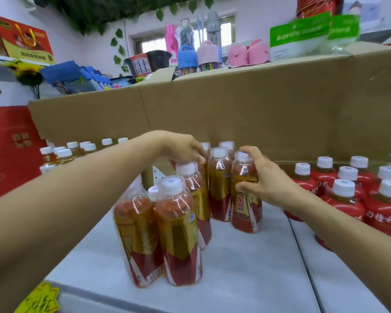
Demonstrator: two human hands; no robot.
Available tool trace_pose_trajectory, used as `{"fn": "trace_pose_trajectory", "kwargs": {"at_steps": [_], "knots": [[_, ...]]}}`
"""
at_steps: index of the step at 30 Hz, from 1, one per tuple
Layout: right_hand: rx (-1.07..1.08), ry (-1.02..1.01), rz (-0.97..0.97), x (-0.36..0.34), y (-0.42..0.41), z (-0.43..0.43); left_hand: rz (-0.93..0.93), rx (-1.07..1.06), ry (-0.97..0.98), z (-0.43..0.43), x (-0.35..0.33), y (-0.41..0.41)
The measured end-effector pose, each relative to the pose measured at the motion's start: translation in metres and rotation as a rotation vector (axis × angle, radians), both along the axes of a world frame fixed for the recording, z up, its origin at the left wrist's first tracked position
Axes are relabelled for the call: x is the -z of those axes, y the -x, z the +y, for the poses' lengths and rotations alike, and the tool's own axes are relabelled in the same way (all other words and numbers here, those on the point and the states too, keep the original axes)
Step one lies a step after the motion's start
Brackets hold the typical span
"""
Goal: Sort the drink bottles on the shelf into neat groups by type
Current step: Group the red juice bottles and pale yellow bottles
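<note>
On shelf [246, 267] | left hand [181, 147] grips bottle cap [186, 169] | right hand [266, 179] clasps amber-filled bottle [244, 211]

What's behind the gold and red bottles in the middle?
A big brown cardboard box stands behind the gold-and-red bottles. Its bottom edge there is hidden by the bottles, the left hand and the right hand.

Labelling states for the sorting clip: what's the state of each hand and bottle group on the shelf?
Left hand, fingers curled over the white cap of a gold-and-red-labelled plastic bottle.
Right hand, gripping a second gold-and-red bottle, which stands upright.
Front gold-and-red bottles, upright, capped, untouched.
Red-labelled plastic bottles, upright, capped, clustered at right.
White-capped bottles at far left, upright, capped.
</note>
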State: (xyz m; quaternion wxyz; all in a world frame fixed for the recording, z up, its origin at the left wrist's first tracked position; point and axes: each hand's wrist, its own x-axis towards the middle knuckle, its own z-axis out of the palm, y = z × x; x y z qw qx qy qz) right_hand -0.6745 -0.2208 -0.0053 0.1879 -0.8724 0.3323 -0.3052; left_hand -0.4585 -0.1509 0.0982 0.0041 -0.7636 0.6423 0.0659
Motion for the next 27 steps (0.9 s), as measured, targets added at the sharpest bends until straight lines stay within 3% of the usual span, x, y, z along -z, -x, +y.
{"fn": "trace_pose_trajectory", "kwargs": {"at_steps": [6, 9, 12, 13, 17, 24, 27], "knots": [[0.077, -0.06, 0.05, -0.003, -0.009, 0.004, 0.323, 0.005, 0.044, 0.041, -0.003, -0.014], [0.185, 0.276, -0.055, -0.008, -0.018, 0.029, 0.355, 0.027, 0.076, 0.078, 0.0, -0.017], [-0.035, 0.367, -0.283, -0.026, -0.032, 0.081, 0.36, 0.035, 0.106, 0.124, 0.004, -0.021], [-0.112, 0.331, -0.249, -0.03, -0.038, 0.097, 0.352, 0.032, 0.096, 0.139, 0.005, -0.025], [-0.17, 0.257, 0.199, -0.031, -0.063, 0.134, 0.299, 0.057, 0.051, 0.17, 0.014, -0.038], [-0.038, 0.212, 0.206, -0.03, -0.043, 0.13, 0.413, 0.233, 0.228, 0.147, 0.035, -0.023], [0.07, 0.2, 0.194, -0.027, -0.028, 0.114, 0.369, 0.294, 0.315, 0.131, 0.041, -0.003]]}}
